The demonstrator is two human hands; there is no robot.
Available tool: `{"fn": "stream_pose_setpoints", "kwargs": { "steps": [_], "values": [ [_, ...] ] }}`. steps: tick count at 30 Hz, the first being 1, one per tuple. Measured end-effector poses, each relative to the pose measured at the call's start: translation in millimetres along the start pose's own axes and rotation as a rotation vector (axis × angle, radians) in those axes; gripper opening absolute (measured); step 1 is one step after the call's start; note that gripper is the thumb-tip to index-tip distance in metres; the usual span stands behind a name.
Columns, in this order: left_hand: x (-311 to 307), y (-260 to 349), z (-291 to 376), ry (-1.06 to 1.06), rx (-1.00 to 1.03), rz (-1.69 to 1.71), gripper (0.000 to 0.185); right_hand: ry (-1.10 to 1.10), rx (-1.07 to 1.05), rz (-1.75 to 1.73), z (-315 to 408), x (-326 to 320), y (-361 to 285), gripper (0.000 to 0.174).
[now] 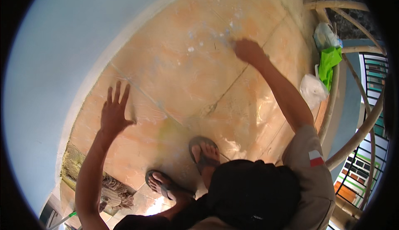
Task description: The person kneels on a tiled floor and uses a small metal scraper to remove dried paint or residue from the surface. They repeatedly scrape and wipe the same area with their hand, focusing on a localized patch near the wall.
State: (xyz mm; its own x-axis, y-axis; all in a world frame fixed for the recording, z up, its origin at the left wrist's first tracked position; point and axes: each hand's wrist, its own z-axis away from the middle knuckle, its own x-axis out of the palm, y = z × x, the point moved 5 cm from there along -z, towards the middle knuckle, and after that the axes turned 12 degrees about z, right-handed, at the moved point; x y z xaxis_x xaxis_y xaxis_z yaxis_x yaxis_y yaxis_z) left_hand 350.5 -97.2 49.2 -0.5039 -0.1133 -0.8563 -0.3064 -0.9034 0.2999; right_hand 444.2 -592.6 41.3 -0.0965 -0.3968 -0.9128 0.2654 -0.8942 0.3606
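Observation:
My left hand (114, 115) hovers or rests over the orange-beige tile floor (174, 83), fingers spread and holding nothing. Whether its palm touches the tiles I cannot tell. Farther out, my right hand (249, 51) is curled low over the floor, knuckles forward and slightly blurred. Anything inside that curl is hidden. White suds (190, 49) and bluish wet streaks lie just left of it. The tiles look wet, with bright glare toward my feet. A yellow-green patch (166, 131) marks the floor between my left hand and my sandals.
A pale blue wall (62, 52) curves along the left. Black sandals (202, 150) are on my feet. A string mop head (117, 194) lies at lower left. Plastic bags (313, 89), one bright green (329, 61), sit by wooden poles (358, 136) on the right.

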Motion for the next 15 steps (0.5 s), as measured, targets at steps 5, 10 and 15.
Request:
{"fn": "stream_pose_setpoints", "kwargs": {
  "steps": [5, 10, 15],
  "values": [
    [-3, 2, -3, -0.002, -0.012, -0.036, 0.148, -0.034, -0.007, -0.029, 17, -16, -20, 0.022],
    [1, 3, -5, 0.003, 0.029, -0.022, 0.147, -0.051, -0.034, 0.002, -16, -8, -5, 0.019],
    [2, 3, -7, -0.026, -0.022, -0.036, 0.149, 0.017, -0.005, -0.024, 20, -32, -28, 0.020]
  ]
}}
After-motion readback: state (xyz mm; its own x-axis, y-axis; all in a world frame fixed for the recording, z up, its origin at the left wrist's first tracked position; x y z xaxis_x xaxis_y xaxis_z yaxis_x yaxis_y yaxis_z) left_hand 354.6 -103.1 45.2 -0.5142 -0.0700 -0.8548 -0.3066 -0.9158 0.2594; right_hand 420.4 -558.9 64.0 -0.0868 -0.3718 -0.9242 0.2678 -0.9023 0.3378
